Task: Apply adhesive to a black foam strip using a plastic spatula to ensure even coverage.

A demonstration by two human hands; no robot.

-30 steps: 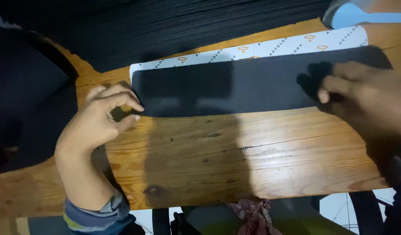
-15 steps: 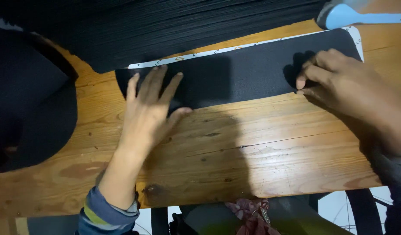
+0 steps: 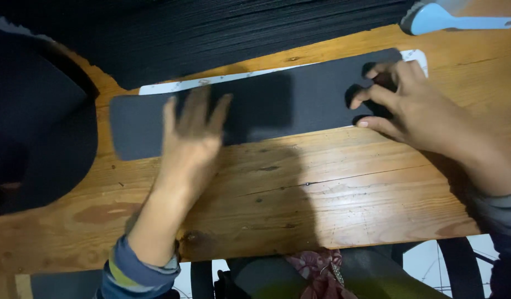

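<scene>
Flat across the far half of the wooden tabletop [image 3: 344,194] lies a long dark grey strip [image 3: 266,108] with rounded corners, running from left to right and tilted a little, so its right end sits farther from us than its left. Under its far edge a white backing sheet [image 3: 211,83] peeks out as a thin band, and a white corner shows again at the strip's right end.

Our left hand [image 3: 191,144] rests palm down on the left part of the strip, fingers [image 3: 199,113] spread straight and flat against the dark surface; they grip nothing, only press. The hand looks blurred. Its wrist comes out of a sleeve with blue, grey and yellow stripes [image 3: 139,268].

Our right hand [image 3: 416,111] sits at the right end of the strip. Its fingers [image 3: 377,94] are bent, tips touching the dark surface near the edge, the thumb lying along the near edge. Whether they pinch the strip or only press on it, we cannot tell.

Beyond the strip, a dark ribbed mass [image 3: 239,33] covers the far side of the tabletop. A large dark rounded piece [image 3: 39,133] lies at the left, overlapping the tabletop's edge. At the far right corner rests a light blue tool with a long handle [image 3: 449,19]. Near us, below the tabletop's edge, patterned reddish cloth [image 3: 316,271] shows.
</scene>
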